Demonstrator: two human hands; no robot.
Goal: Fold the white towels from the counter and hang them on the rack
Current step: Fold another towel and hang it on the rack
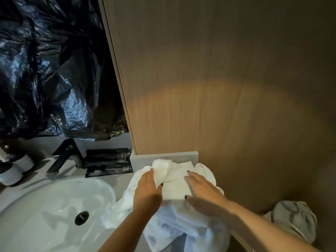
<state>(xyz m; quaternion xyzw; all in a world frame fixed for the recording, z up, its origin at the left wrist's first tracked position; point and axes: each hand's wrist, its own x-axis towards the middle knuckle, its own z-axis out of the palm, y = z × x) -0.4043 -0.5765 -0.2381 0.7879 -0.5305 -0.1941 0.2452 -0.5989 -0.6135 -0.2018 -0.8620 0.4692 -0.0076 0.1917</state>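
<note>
**Both hands on a heap of white towels beside the basin**

Head view: a crumpled pile of white terry towels (174,211) lies on the grey bench (120,186), pushed into the corner where a brown wood-grain wall panel (218,79) meets a low grey upstand. Part of the pile spills over the near bench edge, and its lower end is cut off by the bottom of the picture.

The left hand (148,190) lies palm down on the left of the pile; its fingertips curl into a raised fold of cloth, so this grip is pinching the towel. The right hand (201,190) rests flat on a smoother, squarer patch of towel with fingers straight and spread, a released grip that only presses. Both forearms run out of the picture at the bottom.

Left of the pile sits a round white ceramic basin (54,211) with a dark drain, partly cut off. Behind it stand a black angular tap (63,157) and flat black sachets (109,162) whose print is too small to read. Crinkled black plastic sheeting (51,66) covers the area above. At lower right a grey bundle of cloth (292,219) sits in shadow, hard to make out.
</note>
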